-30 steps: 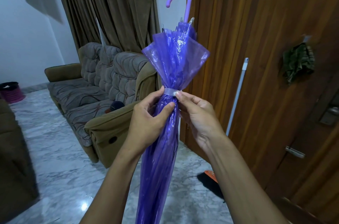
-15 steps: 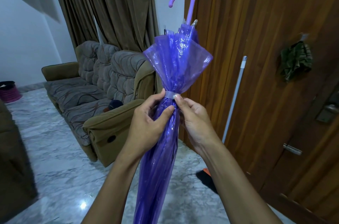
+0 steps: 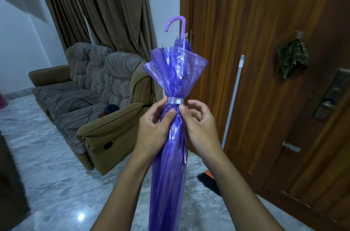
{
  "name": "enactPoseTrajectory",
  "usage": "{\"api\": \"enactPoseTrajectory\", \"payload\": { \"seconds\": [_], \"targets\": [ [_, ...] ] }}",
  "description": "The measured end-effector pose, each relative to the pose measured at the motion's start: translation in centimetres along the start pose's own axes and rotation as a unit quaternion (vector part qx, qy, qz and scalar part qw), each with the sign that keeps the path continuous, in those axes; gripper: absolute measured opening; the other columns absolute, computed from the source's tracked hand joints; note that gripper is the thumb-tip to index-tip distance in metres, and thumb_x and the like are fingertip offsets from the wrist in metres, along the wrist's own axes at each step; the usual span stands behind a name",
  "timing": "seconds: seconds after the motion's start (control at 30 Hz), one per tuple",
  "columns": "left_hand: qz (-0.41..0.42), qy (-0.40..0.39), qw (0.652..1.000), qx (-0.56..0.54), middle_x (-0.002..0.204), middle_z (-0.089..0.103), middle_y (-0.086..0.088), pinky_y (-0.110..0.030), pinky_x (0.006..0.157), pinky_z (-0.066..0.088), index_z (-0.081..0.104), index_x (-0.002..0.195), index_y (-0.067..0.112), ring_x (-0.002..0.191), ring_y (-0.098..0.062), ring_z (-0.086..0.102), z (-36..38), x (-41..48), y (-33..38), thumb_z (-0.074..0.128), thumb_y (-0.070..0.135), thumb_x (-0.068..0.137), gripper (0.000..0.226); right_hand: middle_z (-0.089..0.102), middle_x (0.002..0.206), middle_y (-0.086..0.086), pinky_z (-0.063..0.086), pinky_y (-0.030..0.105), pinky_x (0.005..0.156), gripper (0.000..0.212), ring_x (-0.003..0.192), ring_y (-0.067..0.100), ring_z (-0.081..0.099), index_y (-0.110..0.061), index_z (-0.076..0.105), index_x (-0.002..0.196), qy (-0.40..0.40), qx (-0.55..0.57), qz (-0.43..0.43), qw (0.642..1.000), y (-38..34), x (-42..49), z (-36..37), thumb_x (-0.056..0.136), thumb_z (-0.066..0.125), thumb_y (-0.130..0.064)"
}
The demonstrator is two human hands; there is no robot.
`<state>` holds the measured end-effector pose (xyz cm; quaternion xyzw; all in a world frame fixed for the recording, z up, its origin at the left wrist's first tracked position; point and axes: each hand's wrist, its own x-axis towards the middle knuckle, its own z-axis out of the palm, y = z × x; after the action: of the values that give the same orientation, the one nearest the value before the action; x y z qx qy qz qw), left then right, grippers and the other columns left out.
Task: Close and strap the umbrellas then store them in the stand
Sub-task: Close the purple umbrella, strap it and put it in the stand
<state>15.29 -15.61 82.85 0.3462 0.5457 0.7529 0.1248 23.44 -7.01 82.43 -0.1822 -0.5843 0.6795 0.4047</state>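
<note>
1. Purple umbrella [image 3: 170, 155] – folded, held upright at frame centre with the tip end running out of the bottom edge. Its hooked handle [image 3: 176, 22] points up, in front of the edge of the wooden door [image 3: 265, 41].
2. Strap [image 3: 175, 101] – pale band wrapped round the canopy and snapped shut, the white button facing the camera. Above it the plastic flares out like a fan; below it the folds lie tight.
3. Left hand [image 3: 153, 128] grips the umbrella just under the strap, thumb pressed across the front and fingertips reaching the band's left end.
4. Right hand [image 3: 198, 122] does not grip: the thumb tip touches the canopy just below the button, and the other fingers are loosely curled, clear of the plastic.
5. Surroundings: brown sofa [image 3: 91, 88] at centre left with a dark item on its seat, possibly a cap, too small to be sure. Brown curtain [image 3: 106, 3] behind it. A white pole [image 3: 233, 98] leans on the door, and a dark cloth [image 3: 292, 58] hangs at right. Marble floor [image 3: 47, 174] below.
</note>
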Motion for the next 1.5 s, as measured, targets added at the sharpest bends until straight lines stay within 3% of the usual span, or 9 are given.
{"api": "enactPoseTrajectory", "payload": {
  "seconds": [0.17,0.5,0.67,0.8,0.93,1.03,1.13,1.3,1.5],
  "targets": [
    [-0.103,-0.032,0.986,-0.128,0.103,0.074,-0.007,-0.031,0.089,0.051,0.069,0.104,0.019,0.093,-0.018,0.067,2.7,0.6,-1.2,0.049,0.007,0.097,0.025,0.072,0.105,0.004,0.052,0.018,0.083,0.017,0.094,0.006,0.068,-0.020,0.067,0.108,0.001,-0.079,-0.046,0.996,0.8,-0.4,-3.6,0.093,0.065,-0.010],
    [-0.089,-0.179,0.978,-0.068,0.096,0.071,0.003,-0.019,0.072,0.052,0.059,0.114,0.018,0.079,-0.002,0.067,15.2,-1.3,-4.9,0.067,0.000,0.086,0.035,0.070,0.090,0.000,0.052,0.016,0.071,0.017,0.074,-0.002,0.065,-0.020,0.065,0.098,0.143,-0.098,-0.018,0.985,-1.8,-2.5,-16.9,0.093,0.062,-0.004],
    [-0.116,-0.264,0.954,-0.087,0.092,0.076,0.009,-0.014,0.074,0.052,0.064,0.109,0.022,0.085,-0.001,0.069,24.6,-3.8,-6.2,0.069,0.000,0.085,0.033,0.069,0.100,0.007,0.053,0.017,0.072,0.017,0.081,0.001,0.068,-0.015,0.064,0.106,0.213,-0.120,-0.024,0.969,-4.0,-5.4,-26.1,0.092,0.064,-0.005],
    [-0.145,-0.327,0.930,-0.088,0.105,0.072,0.000,-0.024,0.082,0.057,0.064,0.118,0.018,0.089,-0.005,0.069,33.0,-7.0,-6.7,0.071,0.005,0.085,0.036,0.073,0.106,0.009,0.056,0.026,0.081,0.023,0.094,0.015,0.070,-0.021,0.061,0.115,0.270,-0.105,-0.030,0.957,-5.9,-7.9,-34.1,0.095,0.061,-0.010],
    [-0.129,-0.412,0.898,-0.088,0.096,0.073,0.010,-0.013,0.070,0.052,0.062,0.121,0.015,0.081,0.005,0.068,41.9,-11.0,-7.4,0.068,0.003,0.087,0.037,0.074,0.078,-0.001,0.056,0.028,0.072,0.026,0.073,0.007,0.070,-0.013,0.058,0.116,0.366,-0.105,-0.046,0.923,-8.9,-10.7,-41.9,0.092,0.066,-0.018],
    [-0.110,-0.498,0.857,-0.072,0.112,0.069,0.009,-0.011,0.078,0.050,0.055,0.131,0.018,0.093,0.007,0.066,48.2,-13.4,-8.5,0.066,0.003,0.089,0.046,0.072,0.070,-0.002,0.055,0.024,0.062,0.023,0.063,0.005,0.068,-0.012,0.057,0.112,0.421,-0.123,-0.057,0.897,-10.8,-12.9,-47.6,0.091,0.068,-0.016],
    [-0.093,-0.570,0.815,-0.055,0.130,0.062,0.001,-0.020,0.094,0.049,0.046,0.138,0.028,0.115,-0.004,0.061,53.9,-15.5,-9.4,0.066,0.011,0.090,0.055,0.074,0.071,-0.002,0.052,0.018,0.055,0.022,0.061,0.004,0.068,-0.012,0.057,0.111,0.463,-0.124,-0.064,0.875,-12.3,-14.9,-52.9,0.092,0.067,-0.017],
    [-0.087,-0.597,0.796,-0.053,0.121,0.064,-0.001,-0.011,0.084,0.048,0.047,0.140,0.018,0.102,0.006,0.063,62.1,-19.3,-10.2,0.064,0.003,0.090,0.055,0.076,0.091,0.001,0.058,0.023,0.070,0.028,0.077,0.009,0.074,-0.016,0.059,0.116,0.516,-0.137,-0.029,0.845,-14.0,-16.9,-60.2,0.091,0.067,-0.027],
    [-0.091,-0.633,0.766,-0.064,0.127,0.062,-0.003,-0.018,0.090,0.051,0.047,0.140,0.020,0.113,-0.010,0.063,71.3,-22.3,-13.6,0.062,0.001,0.091,0.055,0.075,0.093,-0.001,0.060,0.022,0.072,0.027,0.078,0.006,0.074,-0.013,0.062,0.110,0.577,-0.192,-0.014,0.794,-15.3,-17.0,-68.9,0.089,0.071,-0.028]
  ]
}}
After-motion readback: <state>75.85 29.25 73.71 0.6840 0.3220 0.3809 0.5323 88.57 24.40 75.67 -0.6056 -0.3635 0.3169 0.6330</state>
